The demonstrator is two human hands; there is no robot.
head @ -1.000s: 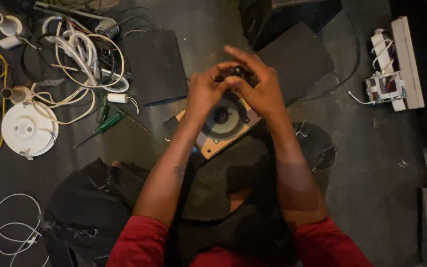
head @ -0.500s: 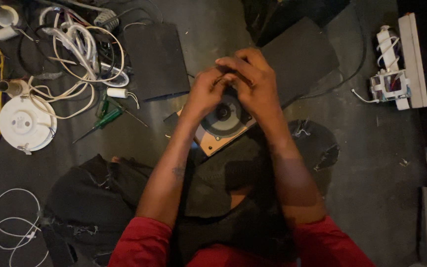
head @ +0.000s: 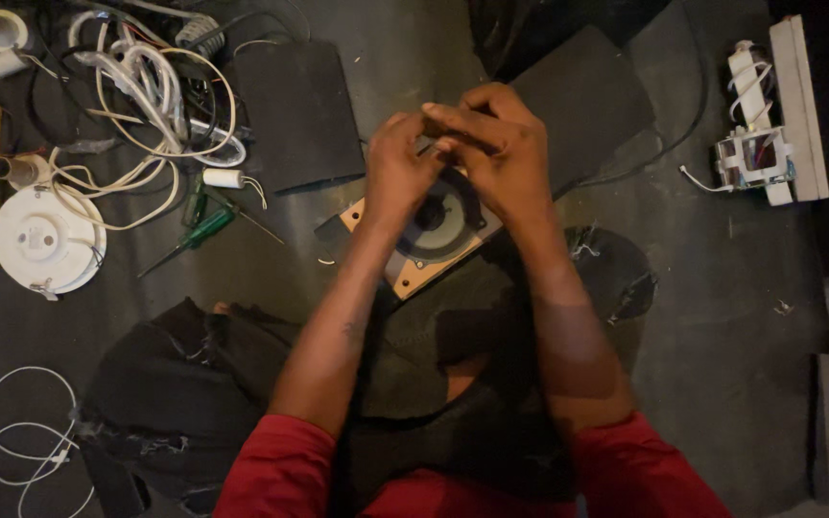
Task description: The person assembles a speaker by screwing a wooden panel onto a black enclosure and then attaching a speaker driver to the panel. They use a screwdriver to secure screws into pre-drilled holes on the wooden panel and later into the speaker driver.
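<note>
left hand (head: 400,173) and right hand (head: 496,149) fingertips pinched together, grip contents unclear, above speaker board (head: 429,240)

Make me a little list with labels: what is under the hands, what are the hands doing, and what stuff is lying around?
Under hands: speaker on a wooden board
Left hand: fingers meet the right hand above the speaker
Right hand: fingertips pinched together; whatever they hold is too small to see
Left side: white disc, green screwdriver, tangled cables
Right side: white strip
Floor: dark mats
</note>
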